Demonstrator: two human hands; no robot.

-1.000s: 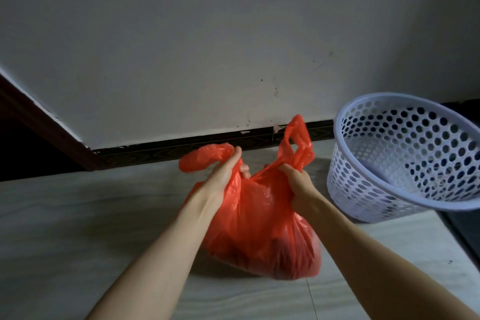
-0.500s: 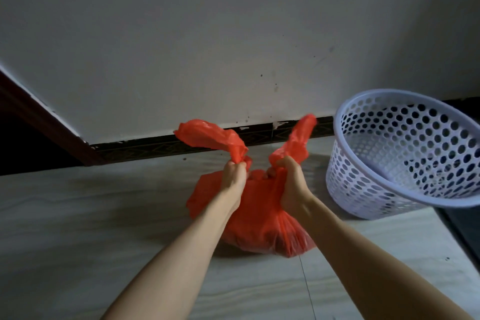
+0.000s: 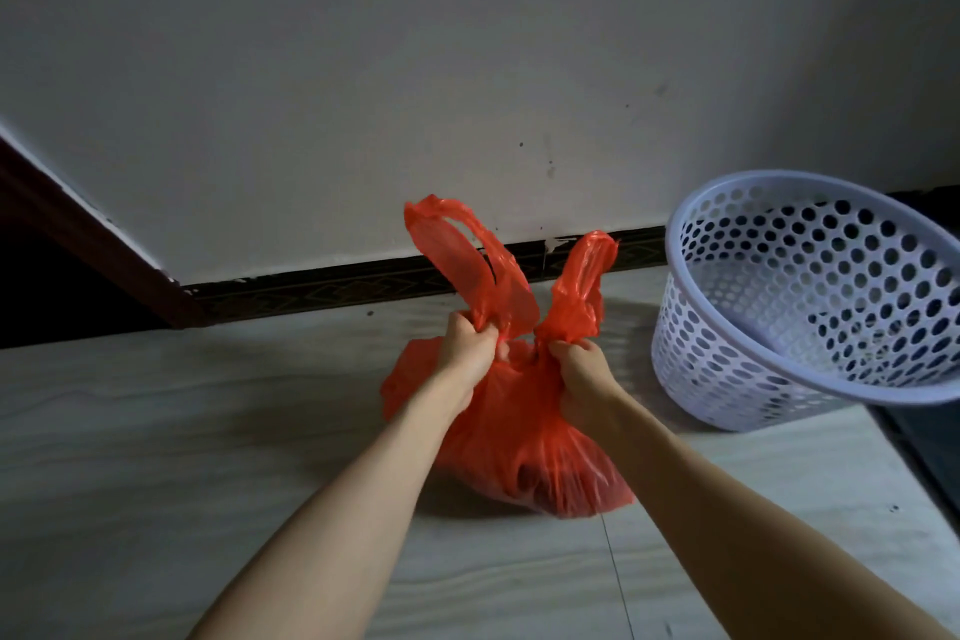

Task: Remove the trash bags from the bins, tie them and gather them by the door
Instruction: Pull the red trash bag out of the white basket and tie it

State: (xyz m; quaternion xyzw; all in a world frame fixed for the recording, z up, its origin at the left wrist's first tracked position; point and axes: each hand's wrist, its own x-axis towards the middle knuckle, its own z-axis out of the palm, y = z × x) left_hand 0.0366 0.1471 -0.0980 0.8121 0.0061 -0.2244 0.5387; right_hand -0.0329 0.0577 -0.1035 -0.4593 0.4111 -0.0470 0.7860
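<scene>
The left hand (image 3: 467,348) is clenching tight around the base of the left handle loop (image 3: 462,255) of the red trash bag (image 3: 519,431), fingers curling in so that no gap is showing between them and the plastic. The right hand (image 3: 579,369) is gripping the base of the right handle loop (image 3: 584,276) in the same closed fist, knuckles facing the camera. The two fists are sitting near each other above the bag's gathered mouth, apart by a narrow strip of bunched plastic (whether the loops are already crossing there cannot be told). Both loops are standing up out of the fists, leaning away from each other.

Below the hands the bag is bulging with something dark inside and is resting on the pale, wood-grained floor (image 3: 208,457). Both forearms are reaching in from the bottom edge of the view. To the right of the bag, just beside it but not touching, a white perforated bin (image 3: 727,369) is standing on the floor, tilting in this wide view. Behind everything the grey wall (image 3: 415,68) is meeting the floor at a dark patterned skirting (image 3: 322,286), with a dark wooden frame (image 3: 104,244) running along the left.
</scene>
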